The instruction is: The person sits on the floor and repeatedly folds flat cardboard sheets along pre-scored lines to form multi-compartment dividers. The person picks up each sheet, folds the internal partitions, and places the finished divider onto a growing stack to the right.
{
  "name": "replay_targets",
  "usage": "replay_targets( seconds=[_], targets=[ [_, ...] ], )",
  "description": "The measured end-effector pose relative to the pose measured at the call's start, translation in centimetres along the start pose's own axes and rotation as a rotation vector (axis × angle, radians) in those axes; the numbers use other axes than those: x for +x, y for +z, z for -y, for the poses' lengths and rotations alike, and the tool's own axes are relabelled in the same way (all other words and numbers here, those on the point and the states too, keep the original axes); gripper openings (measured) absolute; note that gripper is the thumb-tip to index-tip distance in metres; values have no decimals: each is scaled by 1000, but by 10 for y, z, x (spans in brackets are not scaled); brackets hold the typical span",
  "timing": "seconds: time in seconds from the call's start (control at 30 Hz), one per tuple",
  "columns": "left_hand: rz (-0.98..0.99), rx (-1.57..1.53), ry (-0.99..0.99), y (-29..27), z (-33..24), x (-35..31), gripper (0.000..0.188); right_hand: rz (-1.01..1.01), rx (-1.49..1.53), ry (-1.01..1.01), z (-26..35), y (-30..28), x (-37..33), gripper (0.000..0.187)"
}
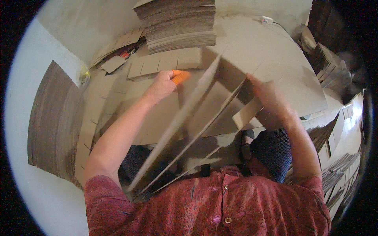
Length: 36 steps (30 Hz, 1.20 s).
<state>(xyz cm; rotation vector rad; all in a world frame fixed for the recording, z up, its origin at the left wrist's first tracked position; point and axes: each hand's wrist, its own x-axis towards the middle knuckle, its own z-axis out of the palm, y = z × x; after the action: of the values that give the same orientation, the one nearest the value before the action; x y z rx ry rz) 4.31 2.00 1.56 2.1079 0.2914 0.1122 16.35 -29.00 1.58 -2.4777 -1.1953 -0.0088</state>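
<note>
The person's right hand point(269, 96) makes the grip here, its fingers apparently pinched on the far end of a cardboard piece point(197, 92), though motion blur hides exactly how the fingertips meet the edge. From that grip the cardboard piece lies leftward and back toward the body: its long axis slants from the fingers down to the near left, where the narrow ends of several panels draw together just in front of the red shirt point(252, 196). The panels are seen nearly edge-on and spread apart toward the far end; a short flap point(247, 113) juts out just below the grip. The right hand is clearly the nearer one, at the piece itself, while the left hand point(163, 86) hangs to the left of the grip, with a gap between it and the closest panel. An orange cover point(180, 77) wraps a digit there, pointing toward the panels; whether those fingers are parted or closed cannot be told. Farther out, beyond the left hand, slotted strips point(167, 64) lie on the worktop point(279, 55), with a tall stack of brown sheets point(179, 27) behind them. Well left of the grip, another stack point(55, 122) stands against the pale wall point(23, 129).
</note>
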Motion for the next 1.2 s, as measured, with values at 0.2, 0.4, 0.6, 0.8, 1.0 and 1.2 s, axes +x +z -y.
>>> replay_targets(
  seconds=[0.2, 0.4, 0.6, 0.8, 1.0, 1.2],
  targets=[
    [-194, 789, 64, 12, 85, 73, 61, -75, -191, 109, -77, 10, 36, 42],
    [-263, 1124, 77, 29, 108, 114, 64, -56, -265, 155, -98, -10, 61, 39],
    [-101, 615, -195, 20, 78, 118, 33, -97, -366, 254, -135, -16, 60, 40],
    [-109, 293, 16, -21, 95, 95, 31, -689, -219, -28, -74, -15, 26, 42],
    [-347, 198, 167, -6, 27, 59, 26, -496, 844, 140, -10, -13, -14, 40],
    [-80, 329, 865, 90, -81, -39, 34, -159, 1884, 342, 27, -19, -41, 36]
  ],
)
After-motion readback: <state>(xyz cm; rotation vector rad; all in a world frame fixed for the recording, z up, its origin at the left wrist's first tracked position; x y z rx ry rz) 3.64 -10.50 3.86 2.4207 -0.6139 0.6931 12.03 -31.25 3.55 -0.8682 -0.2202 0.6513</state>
